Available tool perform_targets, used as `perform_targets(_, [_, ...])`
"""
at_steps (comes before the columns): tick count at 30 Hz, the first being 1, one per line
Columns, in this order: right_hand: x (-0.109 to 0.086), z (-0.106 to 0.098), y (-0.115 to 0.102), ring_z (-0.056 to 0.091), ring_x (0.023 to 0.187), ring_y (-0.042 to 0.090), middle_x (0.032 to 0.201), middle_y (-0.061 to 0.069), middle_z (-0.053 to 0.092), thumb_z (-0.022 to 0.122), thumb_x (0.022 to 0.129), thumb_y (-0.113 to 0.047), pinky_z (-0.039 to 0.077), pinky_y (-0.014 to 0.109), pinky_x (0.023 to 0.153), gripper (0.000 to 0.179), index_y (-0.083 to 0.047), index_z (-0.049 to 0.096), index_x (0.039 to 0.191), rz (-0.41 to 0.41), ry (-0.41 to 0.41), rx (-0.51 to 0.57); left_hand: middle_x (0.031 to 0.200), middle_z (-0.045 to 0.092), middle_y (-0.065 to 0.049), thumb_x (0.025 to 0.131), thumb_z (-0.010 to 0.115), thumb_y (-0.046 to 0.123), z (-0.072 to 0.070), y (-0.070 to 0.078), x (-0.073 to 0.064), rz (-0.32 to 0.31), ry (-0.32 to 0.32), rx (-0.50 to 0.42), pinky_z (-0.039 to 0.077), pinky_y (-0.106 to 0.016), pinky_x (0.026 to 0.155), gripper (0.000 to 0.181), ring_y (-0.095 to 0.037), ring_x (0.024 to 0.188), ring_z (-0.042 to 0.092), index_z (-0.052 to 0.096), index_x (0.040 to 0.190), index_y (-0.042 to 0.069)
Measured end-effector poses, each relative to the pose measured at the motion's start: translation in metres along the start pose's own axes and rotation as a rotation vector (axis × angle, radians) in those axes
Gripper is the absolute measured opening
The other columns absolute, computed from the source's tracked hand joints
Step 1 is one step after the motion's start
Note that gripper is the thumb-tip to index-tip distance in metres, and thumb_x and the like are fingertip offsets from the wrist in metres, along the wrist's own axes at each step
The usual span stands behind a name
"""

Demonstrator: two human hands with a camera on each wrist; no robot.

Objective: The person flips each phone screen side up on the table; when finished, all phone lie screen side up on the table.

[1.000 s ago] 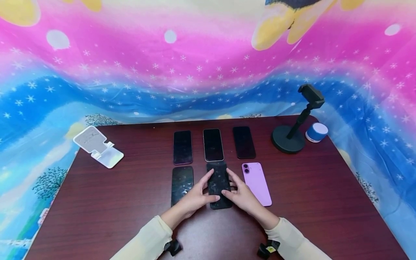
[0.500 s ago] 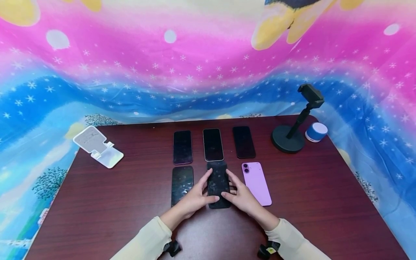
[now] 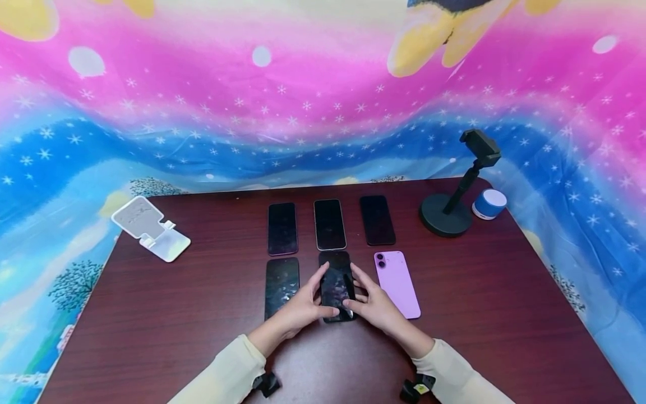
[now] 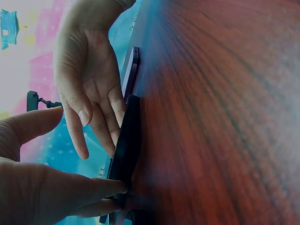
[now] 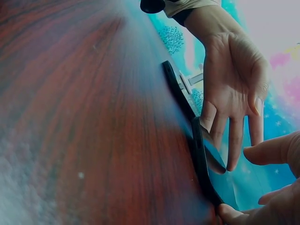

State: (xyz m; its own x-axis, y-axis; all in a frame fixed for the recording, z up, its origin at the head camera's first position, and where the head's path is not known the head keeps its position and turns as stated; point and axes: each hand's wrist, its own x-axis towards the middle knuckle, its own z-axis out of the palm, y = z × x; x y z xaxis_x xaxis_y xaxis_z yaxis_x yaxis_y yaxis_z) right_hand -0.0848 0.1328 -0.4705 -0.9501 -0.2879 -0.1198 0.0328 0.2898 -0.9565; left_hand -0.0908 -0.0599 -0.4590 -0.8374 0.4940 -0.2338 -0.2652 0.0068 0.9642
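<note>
A black smartphone (image 3: 336,283) lies face up between the hands, at the middle of the near row of phones. My left hand (image 3: 300,306) touches its left long edge with nearly straight fingers. On the opposite edge are the fingers of my right hand (image 3: 377,306). Both thumbs stand raised over the glass, apart from it in the wrist views. Left of the phone lies another dark phone (image 3: 279,283), its lower part hidden by my left hand. A purple phone (image 3: 398,286), camera side up, lies just right of my right hand.
Behind, three dark phones form a far row: left (image 3: 282,229), middle (image 3: 330,224) and right (image 3: 377,220). A white folding phone stand (image 3: 171,244) is at the far left. A black phone holder (image 3: 446,215) and a blue-and-white cylinder (image 3: 488,204) stand at the back right.
The phone between the hands has shifted slightly and now lies flatter, with brighter reflections on its glass. Both hands keep nearly the same places at its sides.
</note>
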Motion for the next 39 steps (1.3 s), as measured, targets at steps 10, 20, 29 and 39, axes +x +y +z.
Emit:
perform_targets(10, [0.0017,0.0003,-0.0037,0.045,0.124,0.041,0.144,0.027,0.036,0.068,0.083,0.001,0.046,0.045,0.092,0.075,-0.003,0.029,0.148,0.024,0.025,-0.018,0.156,0.004,-0.020,0.077,0.067,-0.009,0.0016,0.0013,-0.0005,-0.029,0.012,0.004,0.028,-0.049,0.107,0.097,-0.036,0.141,0.013,0.010,0.153,0.013])
perform_targets(20, [0.0024,-0.0007,-0.0048,0.044,0.126,0.040,0.140,0.028,0.039,0.067,0.084,0.000,0.045,0.046,0.093,0.073,-0.004,0.030,0.147,0.055,0.033,-0.031,0.156,0.006,-0.021,0.077,0.069,-0.005,0.0017,0.0024,-0.0016,-0.018,0.032,0.049,0.016,-0.052,0.110,0.095,-0.035,0.142,0.005,0.013,0.152,0.010])
perform_targets(29, [0.0020,-0.0017,-0.0055,0.045,0.125,0.040,0.139,0.028,0.040,0.067,0.084,-0.001,0.046,0.046,0.092,0.072,-0.003,0.030,0.147,0.071,0.028,-0.027,0.155,0.008,-0.023,0.077,0.069,-0.005,0.0009,0.0024,-0.0017,-0.011,0.047,0.058,0.015,-0.054,0.110,0.093,-0.037,0.142,0.007,0.015,0.152,0.009])
perform_targets(39, [-0.0007,-0.0067,-0.0055,0.048,0.120,0.041,0.135,0.029,0.045,0.066,0.086,-0.003,0.043,0.049,0.096,0.066,0.000,0.034,0.143,0.037,0.009,0.010,0.155,0.009,-0.021,0.079,0.068,-0.003,0.0012,0.0012,-0.0012,-0.030,0.067,0.062,0.019,-0.052,0.110,0.089,-0.040,0.140,0.012,0.017,0.152,0.012])
